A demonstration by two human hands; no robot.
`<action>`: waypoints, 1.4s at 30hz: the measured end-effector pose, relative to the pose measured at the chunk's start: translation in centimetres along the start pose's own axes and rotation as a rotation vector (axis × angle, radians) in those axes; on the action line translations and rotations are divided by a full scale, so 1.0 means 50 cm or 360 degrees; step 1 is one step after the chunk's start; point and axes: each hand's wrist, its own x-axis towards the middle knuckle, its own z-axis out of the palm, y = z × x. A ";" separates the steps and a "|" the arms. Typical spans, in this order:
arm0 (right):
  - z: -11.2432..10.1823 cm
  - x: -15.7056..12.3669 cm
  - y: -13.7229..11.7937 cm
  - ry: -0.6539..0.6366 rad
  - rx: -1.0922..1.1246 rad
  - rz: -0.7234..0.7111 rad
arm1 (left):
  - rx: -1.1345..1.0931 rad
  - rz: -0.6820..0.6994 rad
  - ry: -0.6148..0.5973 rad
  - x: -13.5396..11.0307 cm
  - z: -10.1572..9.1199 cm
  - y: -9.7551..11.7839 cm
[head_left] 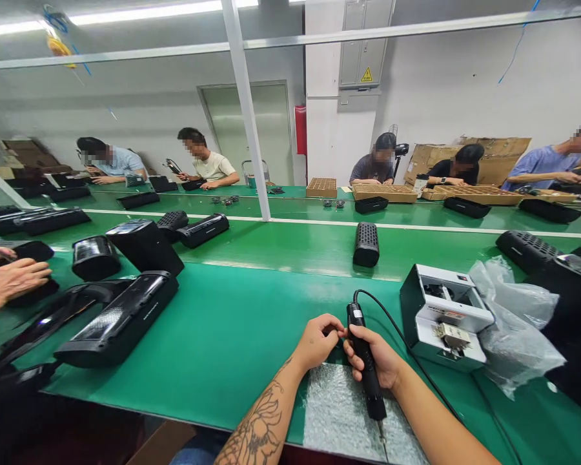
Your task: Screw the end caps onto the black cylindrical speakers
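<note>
In the head view I look down on a smooth, glossy green bench [213,336]. At its near edge lies a greyish sheet [332,413] with a crinkled, mottled surface. To the left sits a long black casing [126,320] with a shiny, finely patterned top; farther off stands a rounded black unit [366,245] studded with holes. On the right, a boxy white-and-black machine [445,323] adjoins wrinkled translucent plastic [518,323].

My right hand [382,358] is wrapped around a matte black cylindrical driver [366,368], whose thin metal bit [383,439] points nearward over the sheet. My left hand [317,342] is curled, fingertips just left of the driver's upper body; I cannot tell whether they pinch anything.
</note>
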 end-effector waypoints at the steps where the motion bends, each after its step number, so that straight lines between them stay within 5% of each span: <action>1: 0.000 0.000 0.000 -0.0001 0.0000 0.0000 | -0.0001 0.0003 -0.0005 0.000 -0.001 0.001; 42: 0.008 -0.006 -0.003 0.0030 0.0055 -0.0049 | 0.0035 0.0008 0.0017 -0.002 0.000 0.007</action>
